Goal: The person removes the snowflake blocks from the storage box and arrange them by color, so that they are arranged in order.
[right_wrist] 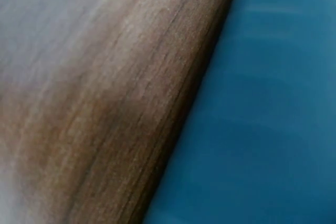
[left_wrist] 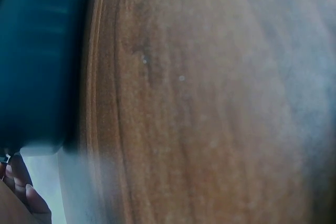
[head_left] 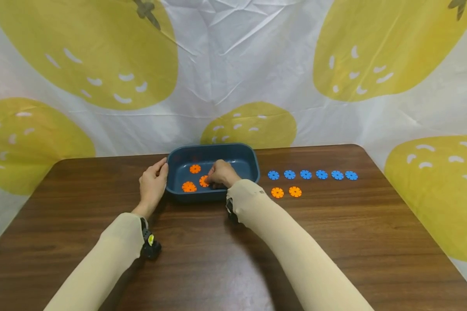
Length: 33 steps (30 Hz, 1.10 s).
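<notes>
A dark blue rectangular basin (head_left: pixel 212 196) stands near the back of the wooden table. My left hand (head_left: pixel 152 183) rests against its left end, fingers fairly straight along the wall. In the left wrist view, the left fingers (left_wrist: pixel 21 182) show by the basin's corner. My right hand (head_left: pixel 222 173) reaches over the front rim into the basin, fingers curled down. Thumb and fingertips pinch the edge of an orange notched disc (head_left: pixel 204 181), partly hidden by them. Other orange notched discs (head_left: pixel 195 169) lie on the basin floor. The right wrist view shows only the basin wall (right_wrist: pixel 262 108) and table.
Right of the basin lies a row of several blue notched discs (head_left: pixel 305 175). In front of them are two orange discs (head_left: pixel 277 192). A white cloth with yellow fruit shapes (head_left: pixel 249 125) hangs behind the table (head_left: pixel 194 255).
</notes>
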Tool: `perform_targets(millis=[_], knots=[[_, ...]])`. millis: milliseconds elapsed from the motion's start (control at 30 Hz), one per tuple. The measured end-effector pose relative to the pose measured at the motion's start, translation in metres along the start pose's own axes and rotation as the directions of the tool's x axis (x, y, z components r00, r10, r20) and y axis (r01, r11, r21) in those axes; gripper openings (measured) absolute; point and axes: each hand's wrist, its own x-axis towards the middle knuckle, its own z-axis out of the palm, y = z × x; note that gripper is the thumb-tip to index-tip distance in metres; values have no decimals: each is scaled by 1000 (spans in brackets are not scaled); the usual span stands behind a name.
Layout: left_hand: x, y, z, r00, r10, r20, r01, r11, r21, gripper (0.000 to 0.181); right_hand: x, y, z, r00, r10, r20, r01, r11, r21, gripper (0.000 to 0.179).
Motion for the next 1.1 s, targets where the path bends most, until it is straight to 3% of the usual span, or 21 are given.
perform_targets(millis=[300, 733, 1100], knots=[[0, 0, 0, 1000, -1, 15, 1, 1000, 5, 40, -2, 2, -3, 1000, -10, 10, 9, 998, 61, 17], [3, -4, -2, 1000, 3, 18, -3, 999, 35, 40, -8, 0, -19, 994, -94, -63, 100, 990, 102, 12], [5, -3, -4, 1000, -7, 27, 6, 999, 32, 41, -19, -5, -31, 987, -157, -45, 163, 965, 205, 14]])
